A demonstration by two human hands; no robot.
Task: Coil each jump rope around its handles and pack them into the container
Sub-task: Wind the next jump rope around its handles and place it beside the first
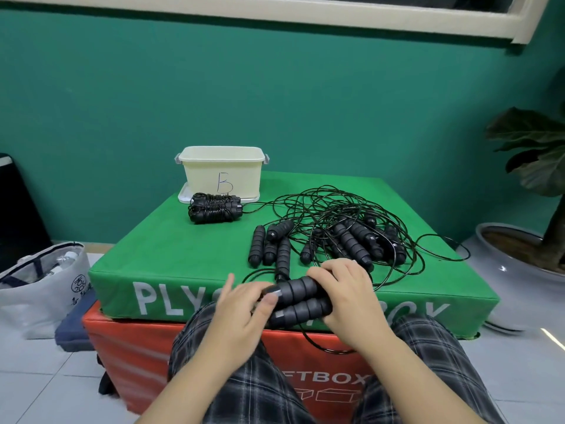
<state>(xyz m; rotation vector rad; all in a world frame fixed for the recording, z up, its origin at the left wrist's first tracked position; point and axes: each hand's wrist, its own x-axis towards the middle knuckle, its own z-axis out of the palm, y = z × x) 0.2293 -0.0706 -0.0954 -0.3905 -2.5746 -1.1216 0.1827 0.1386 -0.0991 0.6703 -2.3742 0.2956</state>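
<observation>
Head view: lettering on the green table [171,255] is partly hidden by both hands. Mid-right, a tangled rope pile [342,231] buries several handles. Centre-top sits the container [221,172], a coiled bundle [215,208] before it. Low centre, left hand [241,313] and right hand [351,298] grip paired handles [301,299].

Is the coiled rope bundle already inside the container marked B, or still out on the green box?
Out. The coiled bundle lies on the green box, just in front of the container.
</observation>
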